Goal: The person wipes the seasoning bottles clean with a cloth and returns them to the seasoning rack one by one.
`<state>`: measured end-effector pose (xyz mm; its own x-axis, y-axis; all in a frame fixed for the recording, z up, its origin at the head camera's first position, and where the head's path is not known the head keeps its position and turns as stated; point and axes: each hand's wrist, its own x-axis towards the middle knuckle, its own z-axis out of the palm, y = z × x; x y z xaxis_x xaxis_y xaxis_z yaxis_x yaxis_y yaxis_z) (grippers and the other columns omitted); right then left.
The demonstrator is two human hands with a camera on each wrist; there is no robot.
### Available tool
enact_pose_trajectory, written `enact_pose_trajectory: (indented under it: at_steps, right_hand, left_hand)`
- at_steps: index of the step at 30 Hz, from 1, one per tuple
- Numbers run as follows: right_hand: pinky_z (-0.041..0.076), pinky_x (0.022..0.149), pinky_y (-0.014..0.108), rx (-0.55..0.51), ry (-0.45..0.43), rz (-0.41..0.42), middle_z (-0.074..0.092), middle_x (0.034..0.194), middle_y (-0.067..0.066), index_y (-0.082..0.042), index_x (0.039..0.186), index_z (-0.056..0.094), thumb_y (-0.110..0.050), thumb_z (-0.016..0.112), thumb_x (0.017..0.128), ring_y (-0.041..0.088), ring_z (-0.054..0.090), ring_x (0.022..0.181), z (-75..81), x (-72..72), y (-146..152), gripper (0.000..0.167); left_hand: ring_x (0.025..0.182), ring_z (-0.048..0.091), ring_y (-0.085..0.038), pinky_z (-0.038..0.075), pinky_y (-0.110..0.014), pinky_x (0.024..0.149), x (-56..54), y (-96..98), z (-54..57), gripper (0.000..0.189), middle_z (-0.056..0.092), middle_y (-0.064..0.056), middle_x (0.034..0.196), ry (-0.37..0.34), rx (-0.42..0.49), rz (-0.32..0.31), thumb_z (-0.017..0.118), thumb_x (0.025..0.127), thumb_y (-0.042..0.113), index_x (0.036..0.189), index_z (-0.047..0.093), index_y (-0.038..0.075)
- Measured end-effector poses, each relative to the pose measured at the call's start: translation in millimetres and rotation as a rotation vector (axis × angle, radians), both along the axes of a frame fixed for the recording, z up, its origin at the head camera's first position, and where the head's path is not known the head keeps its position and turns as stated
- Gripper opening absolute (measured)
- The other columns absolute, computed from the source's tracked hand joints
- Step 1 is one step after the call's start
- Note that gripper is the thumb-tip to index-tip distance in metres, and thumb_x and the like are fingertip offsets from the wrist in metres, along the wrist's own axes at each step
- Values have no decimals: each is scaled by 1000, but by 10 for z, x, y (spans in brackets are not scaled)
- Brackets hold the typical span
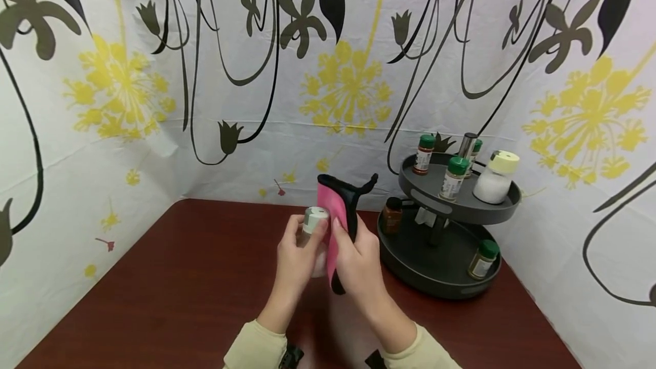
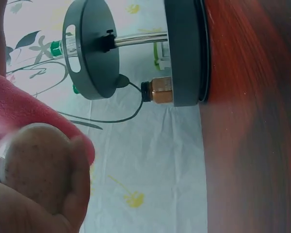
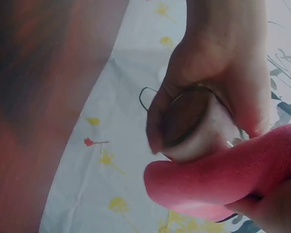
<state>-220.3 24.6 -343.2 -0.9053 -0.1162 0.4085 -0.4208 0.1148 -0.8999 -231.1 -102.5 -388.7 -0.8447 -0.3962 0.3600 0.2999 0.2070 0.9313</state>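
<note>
My left hand (image 1: 293, 261) grips a clear shaker jar with a whitish lid (image 1: 315, 218), fingers and thumb wrapped round its side. In the left wrist view the round base of the jar (image 2: 36, 165) faces the camera. My right hand (image 1: 363, 261) holds a pink cloth with black edging (image 1: 335, 209), thumb on its near face. The pink side lies against the jar, as the right wrist view also shows with the cloth (image 3: 208, 177) along the jar's wall (image 3: 208, 138). Most of the right fingers are hidden behind the cloth.
To the right stands a two-tier dark grey turntable rack (image 1: 435, 283). Its upper tier carries green-capped spice jars (image 1: 452, 178) and a yellow-lidded white jar (image 1: 496, 178). A brown jar (image 1: 392, 215) and a green-capped jar (image 1: 483, 259) sit below. Patterned sheeting (image 1: 246, 101) surrounds the dark red table (image 1: 179, 300).
</note>
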Motion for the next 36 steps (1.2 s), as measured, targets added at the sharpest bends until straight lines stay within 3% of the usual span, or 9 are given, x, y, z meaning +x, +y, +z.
enact_pose_trajectory:
  at_steps: [2, 4, 10, 14, 22, 25, 30, 33, 36]
  right_hand:
    - [55, 85, 26, -5, 19, 2, 76, 116, 11, -12, 129, 67, -29, 56, 111, 18, 70, 98, -28, -2, -1, 26]
    - [55, 83, 26, 13, 10, 3, 76, 113, 11, -13, 129, 67, -30, 56, 111, 17, 69, 96, -82, -4, -1, 26]
    - [50, 78, 33, 102, -116, 61, 68, 93, 11, -9, 116, 67, -27, 56, 111, 19, 64, 88, -232, -5, 40, 22]
    - [50, 81, 35, 119, -187, 73, 71, 97, 11, -7, 117, 67, -26, 55, 111, 20, 67, 93, -246, -5, 64, 23]
    - [57, 93, 31, -35, -127, 19, 74, 119, 11, -11, 127, 68, -28, 56, 111, 20, 70, 107, -91, 26, 36, 26]
    - [57, 92, 31, -41, -108, 17, 75, 120, 11, -11, 127, 67, -29, 57, 111, 20, 71, 105, -77, 37, 28, 26]
    - [53, 81, 34, 63, -150, 44, 72, 98, 11, -9, 118, 68, -26, 57, 110, 18, 67, 89, -244, 32, 35, 22]
    - [51, 82, 34, 126, -201, 58, 73, 98, 9, -7, 119, 69, -25, 57, 109, 16, 67, 91, -363, 38, 67, 23]
    - [53, 86, 35, 130, -224, 64, 77, 107, 10, -6, 123, 69, -24, 57, 109, 16, 70, 99, -380, 28, 97, 26]
  left_hand:
    - [99, 63, -19, 53, -36, 84, 1, -2, 12, 34, 71, -7, 113, 8, 7, -7, 74, 99, 46, 122, 63, 23]
    - [96, 64, -19, 53, -36, 84, 1, -11, 34, 34, 71, -7, 111, 17, 12, -3, 74, 99, 46, 122, 64, 23]
    - [94, 67, -20, 54, -39, 87, 9, -47, 91, 34, 72, -7, 109, 43, 10, 50, 75, 99, 45, 123, 66, 22]
    - [99, 66, -20, 53, -39, 90, 14, -36, 45, 35, 73, -7, 113, 22, 13, 62, 75, 98, 45, 123, 65, 22]
    - [103, 67, -19, 53, -40, 92, 52, 34, -93, 33, 73, -4, 114, 14, 37, 58, 76, 98, 45, 121, 65, 24]
    - [102, 66, -19, 52, -39, 91, 53, 40, -102, 33, 73, -5, 114, 27, 53, 61, 75, 99, 44, 122, 65, 22]
    - [98, 64, -19, 52, -39, 90, 59, 1, -89, 32, 72, -6, 111, 46, 73, 108, 76, 99, 40, 123, 66, 21]
    - [101, 65, -18, 53, -40, 93, 62, -18, -93, 32, 73, -7, 113, 43, 55, 109, 75, 100, 38, 124, 65, 20]
    - [103, 65, -18, 53, -41, 93, 51, -18, -102, 31, 73, -7, 114, 37, 34, 96, 73, 101, 37, 126, 65, 20]
